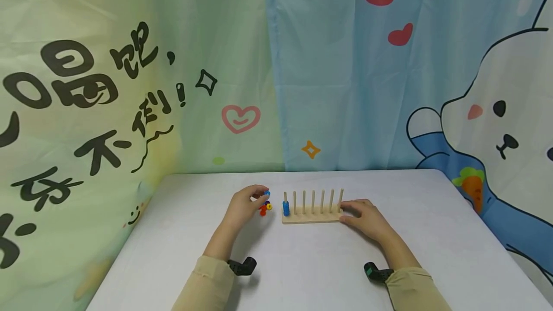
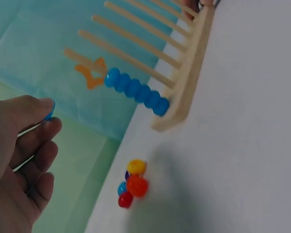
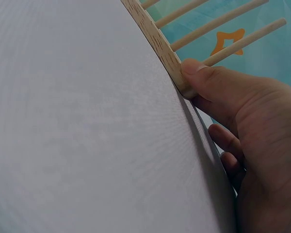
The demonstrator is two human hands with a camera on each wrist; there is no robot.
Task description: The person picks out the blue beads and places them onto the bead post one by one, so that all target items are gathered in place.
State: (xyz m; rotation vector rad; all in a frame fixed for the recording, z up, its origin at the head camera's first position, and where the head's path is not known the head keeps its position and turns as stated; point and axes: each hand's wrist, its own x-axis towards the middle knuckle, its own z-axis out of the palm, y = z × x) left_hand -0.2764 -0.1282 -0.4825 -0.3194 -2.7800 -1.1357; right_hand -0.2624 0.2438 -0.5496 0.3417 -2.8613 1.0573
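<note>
My left hand (image 1: 245,206) pinches a blue bead (image 2: 50,112) between thumb and fingertip, raised above the table just left of the rack. The wooden peg rack (image 1: 312,218) has a row of upright pegs along its base. Several blue beads (image 1: 286,208) are stacked on its leftmost peg, whose top sticks out bare; the other pegs carry no beads. At the rack's right end, my right hand (image 1: 366,216) grips the base, with the thumb (image 3: 196,68) on it beside the last peg. Below the left hand lies a small cluster of loose beads, among them a red bead (image 2: 137,186) and a yellow bead (image 2: 136,167).
A white table (image 1: 311,268) bears the rack and loose beads. Behind it hangs a printed curtain (image 1: 319,66) close to the far edge. Each wrist wears a black camera mount, such as the left mount (image 1: 243,266).
</note>
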